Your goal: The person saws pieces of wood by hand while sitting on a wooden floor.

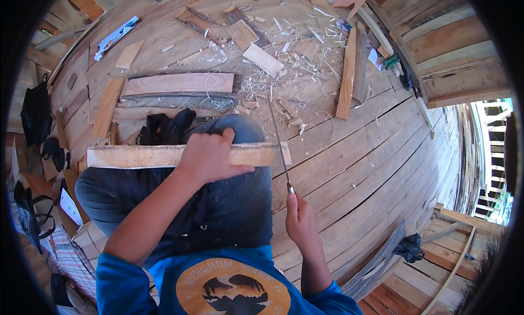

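Note:
A pale wooden board (pixel 136 156) lies crosswise over my bent knees. My left hand (pixel 210 155) grips it right of its middle, thumb and fingers spread over its faces. In my right hand (pixel 302 219) is the handle of a long thin-bladed hand tool (pixel 277 126), seen nearly edge-on. Its blade points away from me and crosses the board close to the right end, where a short stub shows beyond it. Whether the edge bites into the wood cannot be made out, nor exactly what kind of blade it is.
Curled shavings (pixel 305 85) and wood offcuts (pixel 265 61) litter the plank floor ahead. A wide plank (pixel 180 83) lies just beyond my knees, and long timbers (pixel 347 75) lie to the right. Black bags (pixel 37 112) sit at the left; a slatted wooden structure (pixel 453 244) stands at the lower right.

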{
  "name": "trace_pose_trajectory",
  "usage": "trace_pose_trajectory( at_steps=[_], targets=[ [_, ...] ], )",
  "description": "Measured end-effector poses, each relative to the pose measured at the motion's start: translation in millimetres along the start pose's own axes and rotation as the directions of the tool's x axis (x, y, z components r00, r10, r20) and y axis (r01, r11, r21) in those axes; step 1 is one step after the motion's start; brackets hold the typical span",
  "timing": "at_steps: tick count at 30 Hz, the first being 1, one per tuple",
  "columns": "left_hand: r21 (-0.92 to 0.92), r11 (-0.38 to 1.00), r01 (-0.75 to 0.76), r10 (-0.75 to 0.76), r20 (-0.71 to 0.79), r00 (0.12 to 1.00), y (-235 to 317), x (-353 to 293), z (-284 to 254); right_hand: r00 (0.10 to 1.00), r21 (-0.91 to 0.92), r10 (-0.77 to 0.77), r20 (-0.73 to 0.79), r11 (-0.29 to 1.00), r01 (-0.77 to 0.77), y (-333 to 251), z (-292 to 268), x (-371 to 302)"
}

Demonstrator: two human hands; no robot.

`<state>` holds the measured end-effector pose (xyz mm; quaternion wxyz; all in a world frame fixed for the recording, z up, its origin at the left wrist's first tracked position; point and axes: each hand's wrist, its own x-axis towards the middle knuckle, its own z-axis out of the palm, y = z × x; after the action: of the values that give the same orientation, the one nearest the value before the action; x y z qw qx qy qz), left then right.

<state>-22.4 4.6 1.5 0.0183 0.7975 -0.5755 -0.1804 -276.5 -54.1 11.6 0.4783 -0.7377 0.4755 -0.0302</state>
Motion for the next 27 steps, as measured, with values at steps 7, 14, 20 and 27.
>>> trace_pose_trajectory(
  at_steps=[7, 14, 20, 27],
  targets=[
    [-0.004, 1.000, -0.013, 0.013, -0.044, 0.999, 2.4, -5.7, 11.4, 1.000, -0.030, -0.009, -0.016, 0.999, 0.009, -1.1, 1.4, -32.8],
    [-0.047, 0.999, 0.027, -0.029, -0.046, 0.999, -7.8, 3.0, 7.0, 0.998, -0.066, -0.051, -0.028, 0.997, 0.049, -6.4, 6.1, -6.2],
    [-0.080, 0.996, 0.045, -0.050, -0.060, 0.997, -1.6, -4.7, 12.9, 0.996, -0.062, 0.085, 0.025, 0.995, -0.083, -1.5, -7.6, -57.1],
    [-0.109, 0.992, 0.065, -0.072, -0.056, 0.996, -6.7, 4.4, 6.1, 0.999, -0.101, 0.050, -0.019, 0.994, -0.052, -3.9, -10.3, -56.9]
  ],
)
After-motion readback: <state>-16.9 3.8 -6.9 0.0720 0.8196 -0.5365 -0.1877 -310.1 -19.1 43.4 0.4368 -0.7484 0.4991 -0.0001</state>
